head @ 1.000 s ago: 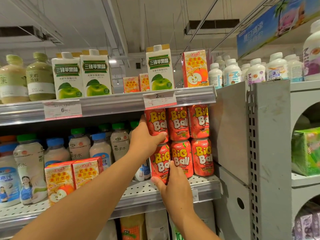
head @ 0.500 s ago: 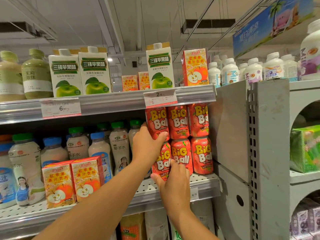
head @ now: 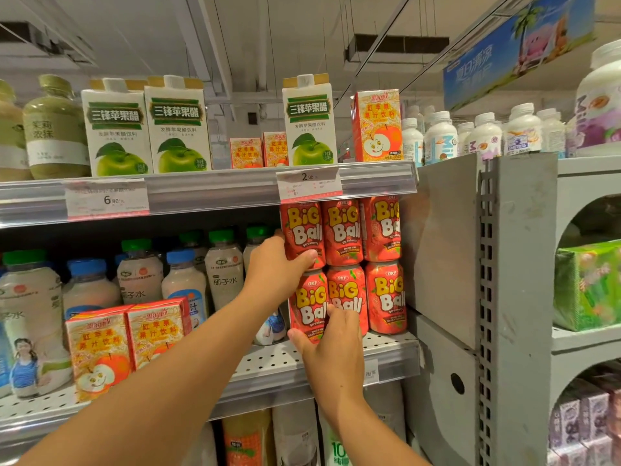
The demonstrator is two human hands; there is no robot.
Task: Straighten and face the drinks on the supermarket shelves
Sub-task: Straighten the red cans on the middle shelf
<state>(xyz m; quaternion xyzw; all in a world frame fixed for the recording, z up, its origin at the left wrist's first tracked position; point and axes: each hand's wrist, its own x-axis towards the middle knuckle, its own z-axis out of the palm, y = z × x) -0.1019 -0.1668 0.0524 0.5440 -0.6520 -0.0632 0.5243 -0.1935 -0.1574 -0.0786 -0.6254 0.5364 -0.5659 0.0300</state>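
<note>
Red "Big Ball" strawberry cans stand in two stacked rows at the right end of the middle shelf [head: 268, 368]. My left hand [head: 275, 274] wraps the base of the upper left can [head: 302, 227] from its left side. My right hand [head: 332, 351] grips the lower left can [head: 309, 301] from below and in front, thumb on its left, fingers on its right. Both cans show their labels to the front. The other Big Ball cans [head: 383, 294] stand beside them to the right.
Coconut water bottles [head: 223, 277] and two red apple juice cartons [head: 124, 344] fill the shelf's left. Green apple vinegar cartons [head: 176, 129] and a red apple carton [head: 376, 126] stand on the top shelf. A grey shelf end panel [head: 443, 250] borders the cans on the right.
The lower left can has moved back from a forward tilt to upright under the upper can. My right hand has shifted up along it. The view has drifted slightly.
</note>
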